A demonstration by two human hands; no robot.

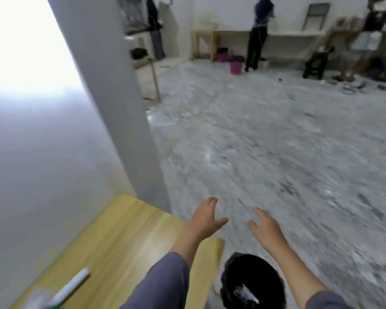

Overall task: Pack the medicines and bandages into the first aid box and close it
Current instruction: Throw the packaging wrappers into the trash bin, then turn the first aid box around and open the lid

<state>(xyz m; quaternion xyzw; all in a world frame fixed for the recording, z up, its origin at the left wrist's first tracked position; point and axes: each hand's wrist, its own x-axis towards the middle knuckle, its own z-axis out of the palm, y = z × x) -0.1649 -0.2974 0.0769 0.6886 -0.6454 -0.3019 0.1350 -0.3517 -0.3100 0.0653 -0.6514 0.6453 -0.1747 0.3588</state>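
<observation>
A: What's hidden or unclear?
B: Whole frame is motion-blurred. First aid box, medicines, bandages: none in view, can't tell where they are. At the bottom left edge a white-and-green object [73,286] lies on the desk [112,237], cut off by the frame; can't identify it. Top left is blown out to white.

A: Hands?
B: Left hand [206,217] is spread, fingers apart, thumb out, holding nothing and touching nothing. It hangs just past the desk's far corner, over the floor [276,141]. Right hand [266,226] is the same: fingers loose and splayed, empty, in the air over the floor. The two are near each other, apart, palms down. Grey sleeves on both forearms.

A: Edges, room?
B: Desk's right edge runs under the left forearm. A black-lined bin [253,284] sits just beside that edge, between the forearms, some scrap inside. A grey wall corner [129,130] stands at the desk's far end. Floor beyond is broad and open; another person [257,34] stands at a bench far back, pink buckets [235,66] near their feet.
</observation>
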